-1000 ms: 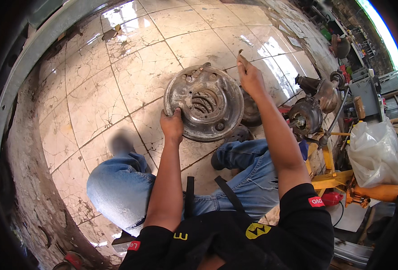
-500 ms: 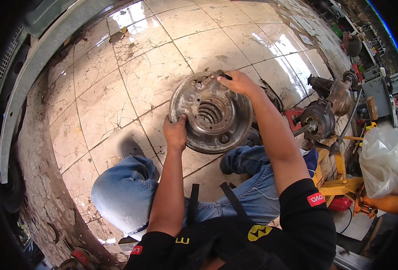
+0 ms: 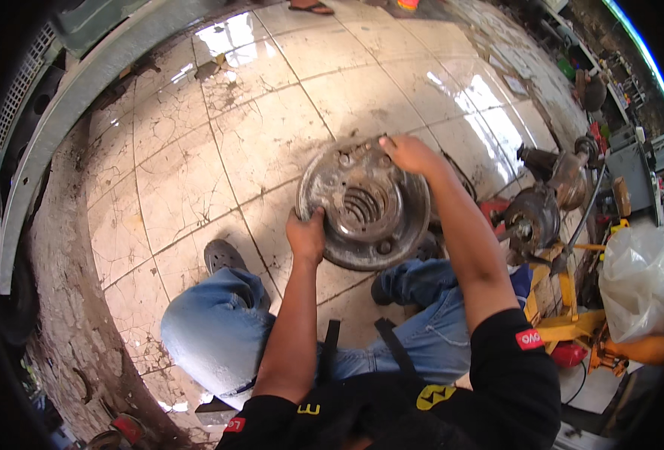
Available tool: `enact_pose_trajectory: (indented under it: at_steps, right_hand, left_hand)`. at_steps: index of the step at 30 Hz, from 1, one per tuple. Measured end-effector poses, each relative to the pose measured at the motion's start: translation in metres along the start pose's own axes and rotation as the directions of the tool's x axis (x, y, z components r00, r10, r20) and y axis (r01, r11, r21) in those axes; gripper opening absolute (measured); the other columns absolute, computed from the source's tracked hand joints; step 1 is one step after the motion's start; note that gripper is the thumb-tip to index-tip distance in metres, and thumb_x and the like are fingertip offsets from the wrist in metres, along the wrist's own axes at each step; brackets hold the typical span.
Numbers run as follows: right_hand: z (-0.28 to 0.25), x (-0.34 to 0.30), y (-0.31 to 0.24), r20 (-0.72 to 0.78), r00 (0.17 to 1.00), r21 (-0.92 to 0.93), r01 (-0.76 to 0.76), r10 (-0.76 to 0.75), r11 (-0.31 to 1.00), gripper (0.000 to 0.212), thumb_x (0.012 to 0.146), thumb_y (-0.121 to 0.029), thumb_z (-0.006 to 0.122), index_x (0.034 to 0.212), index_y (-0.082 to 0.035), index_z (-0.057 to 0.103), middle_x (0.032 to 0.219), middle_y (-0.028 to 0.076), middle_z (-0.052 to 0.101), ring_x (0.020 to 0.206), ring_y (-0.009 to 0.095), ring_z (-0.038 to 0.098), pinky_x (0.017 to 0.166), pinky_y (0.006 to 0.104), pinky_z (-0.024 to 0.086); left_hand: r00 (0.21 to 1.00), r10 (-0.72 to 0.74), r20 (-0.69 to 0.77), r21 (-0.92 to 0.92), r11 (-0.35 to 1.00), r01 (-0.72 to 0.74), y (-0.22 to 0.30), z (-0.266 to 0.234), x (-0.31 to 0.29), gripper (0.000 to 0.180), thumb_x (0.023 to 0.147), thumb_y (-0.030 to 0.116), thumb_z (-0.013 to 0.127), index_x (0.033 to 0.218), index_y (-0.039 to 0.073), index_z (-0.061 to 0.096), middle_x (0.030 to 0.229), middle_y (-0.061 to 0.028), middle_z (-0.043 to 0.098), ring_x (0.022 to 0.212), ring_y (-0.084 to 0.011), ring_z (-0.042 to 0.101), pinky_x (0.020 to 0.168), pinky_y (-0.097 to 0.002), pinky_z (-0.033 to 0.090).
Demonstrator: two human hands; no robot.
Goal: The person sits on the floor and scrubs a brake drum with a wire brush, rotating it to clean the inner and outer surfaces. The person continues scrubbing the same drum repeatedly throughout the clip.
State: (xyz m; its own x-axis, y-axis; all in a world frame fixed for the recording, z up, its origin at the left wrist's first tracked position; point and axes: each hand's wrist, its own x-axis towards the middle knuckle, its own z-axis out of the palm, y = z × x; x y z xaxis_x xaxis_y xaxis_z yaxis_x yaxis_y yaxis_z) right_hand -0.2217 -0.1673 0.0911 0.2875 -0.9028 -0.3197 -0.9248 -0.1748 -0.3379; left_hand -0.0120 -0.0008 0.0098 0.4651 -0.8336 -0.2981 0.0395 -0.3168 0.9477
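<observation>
Disc: I see the rusty brake disc (image 3: 363, 204) held above the tiled floor (image 3: 197, 150), before my knees.
Left hand (image 3: 306, 235): fingers clamp its near-left rim.
Right hand (image 3: 407, 154): fingers curl over its far rim.

One head-worn fisheye view looks steeply down, close over the tiled floor (image 3: 197, 165).

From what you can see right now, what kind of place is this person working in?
Probably a vehicle repair workshop. Both hands, left hand and right hand, hold a worn round metal brake plate over a cracked tiled floor; a greasy axle hub lies nearby on a yellow stand.
</observation>
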Motion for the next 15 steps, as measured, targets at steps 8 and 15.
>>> enact_pose_trajectory:
  at_steps: [8,15]
  right_hand:
    - [0.008,0.007,-0.001,-0.066,0.996,-0.029,-0.058,0.056,0.998,0.057,0.103,-0.044,0.026,0.114,0.0,0.06,0.115,0.027,0.061,0.105,0.046,0.058,0.091,0.0502,0.046]
    - [0.011,0.005,0.012,-0.156,0.95,-0.25,0.228,-0.272,0.941,0.032,0.099,-0.021,0.035,0.104,0.005,0.053,0.094,0.032,0.063,0.094,0.045,0.062,0.083,0.0507,0.049]
  left_hand:
    - [1.0,0.003,0.003,-0.075,0.997,-0.003,-0.006,0.009,0.005,0.035,0.084,0.009,0.067,0.113,-0.008,0.057,0.101,-0.0179,0.067,0.088,-0.0242,0.065,0.08,-0.0334,0.051]
    - [0.999,-0.011,-0.036,-0.05,0.999,0.009,0.006,0.012,0.0,0.032,0.082,0.011,0.067,0.107,-0.009,0.059,0.095,-0.0219,0.069,0.086,-0.0295,0.067,0.08,-0.0358,0.05]
